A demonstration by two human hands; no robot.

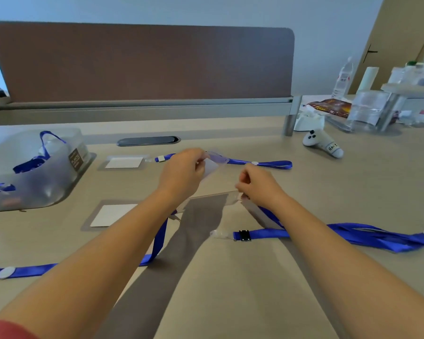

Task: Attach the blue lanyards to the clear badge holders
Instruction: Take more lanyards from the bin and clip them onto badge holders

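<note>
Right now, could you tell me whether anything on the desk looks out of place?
Only the white game controller lying past the lanyards, unrelated to badge work. Nothing looks spilled or damaged.

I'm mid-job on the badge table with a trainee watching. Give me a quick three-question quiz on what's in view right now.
1. True or false: the left hand holds a clear badge holder up off the desk.
2. Where is the plastic bin with spare lanyards? A) far right B) left of the hands C) behind the divider
3. Fill in: the loose lanyard under the right hand ends in a clear clip beside a ____ buckle.

Key: 1 true; 2 B; 3 black.
</note>
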